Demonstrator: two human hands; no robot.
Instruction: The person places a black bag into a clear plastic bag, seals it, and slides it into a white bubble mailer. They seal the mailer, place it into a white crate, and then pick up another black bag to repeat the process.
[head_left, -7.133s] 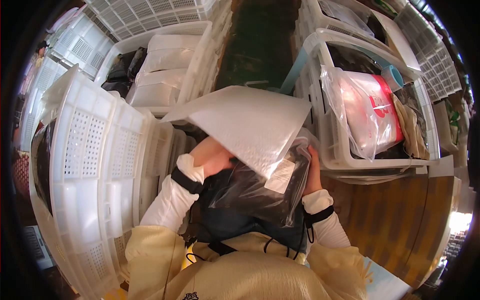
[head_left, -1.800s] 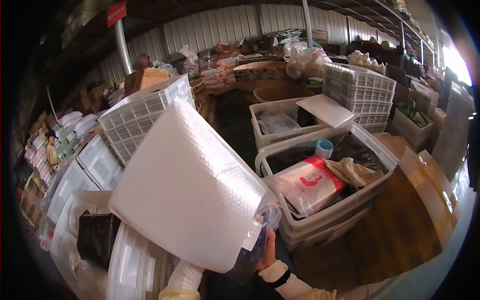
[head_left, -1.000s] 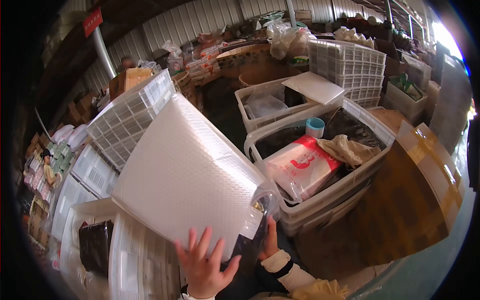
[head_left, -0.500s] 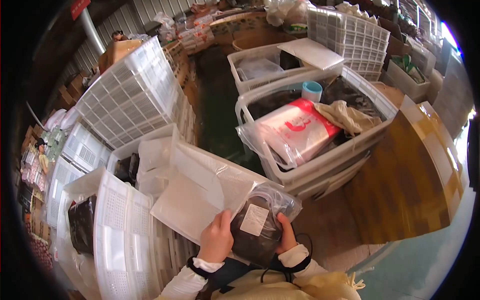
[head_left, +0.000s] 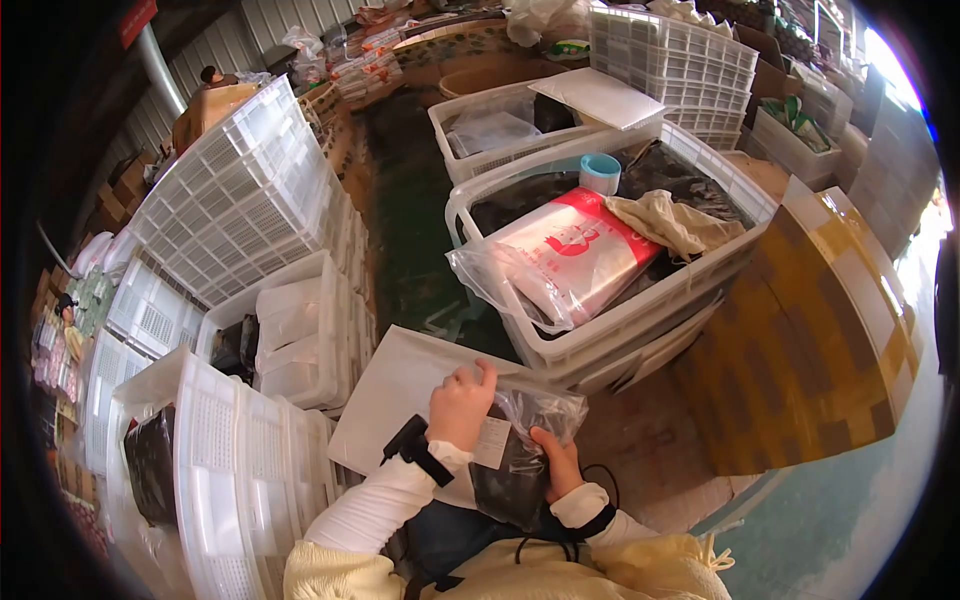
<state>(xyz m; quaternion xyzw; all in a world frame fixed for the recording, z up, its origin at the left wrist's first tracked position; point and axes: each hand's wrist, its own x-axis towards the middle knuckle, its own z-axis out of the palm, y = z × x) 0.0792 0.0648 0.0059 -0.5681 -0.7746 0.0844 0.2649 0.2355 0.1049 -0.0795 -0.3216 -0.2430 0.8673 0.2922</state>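
Observation:
A clear plastic bag with dark contents (head_left: 510,480) and a white printed label (head_left: 491,443) is near the bottom centre, over the lap. My right hand (head_left: 558,463) grips its right side, thumb on top. My left hand (head_left: 463,404) is above the bag's upper left, fingers curled with the index finger raised; whether it pinches anything is hidden. Under and left of the bag lies a flat white board (head_left: 385,385). Beyond, a white crate (head_left: 640,320) holds a red and white package (head_left: 575,250), a blue and white tape roll (head_left: 600,172) and a beige cloth (head_left: 680,225).
Stacked white crates (head_left: 235,200) stand at the left, with more crates (head_left: 225,480) at the lower left. A large cardboard sheet (head_left: 800,350) leans at the right. Another white crate (head_left: 500,160) stands farther back. Two people are partly visible in the left distance.
My left hand has moved up and right from the bag's left edge to its top, partly covering the label. The camera view has shifted slightly, and the bag's plastic has changed shape.

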